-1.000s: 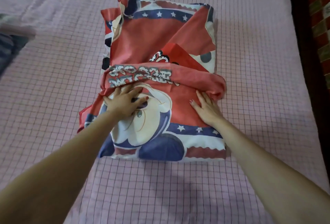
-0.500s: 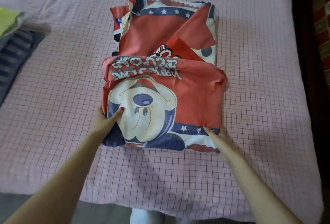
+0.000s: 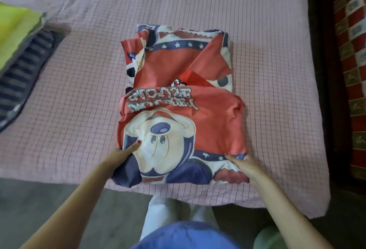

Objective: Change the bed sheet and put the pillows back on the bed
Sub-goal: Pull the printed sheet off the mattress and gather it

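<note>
The folded bed sheet (image 3: 178,98), red with a blue starred border and a big cartoon mouse face, lies on the bed (image 3: 79,90), near the front edge and a little right of the middle. Its near half is folded over the far half, so the printed letters appear upside down. The bed is covered with a pink sheet with a thin dark grid.

The left hand (image 3: 120,154) grips the near left corner of the folded bed sheet: the thumb with a red nail lies on top of the white face, and the other fingers are under the cloth. The right hand (image 3: 244,164) holds the near right corner in the same way, thumb on the blue border, fingers hidden below. Both corners look slightly raised from the bed.

At the left edge lie a striped dark cloth (image 3: 21,72) and a yellow-green cloth (image 3: 13,24) partly over it. On the right, past the bed, there is a red patterned floor (image 3: 350,50).
</note>
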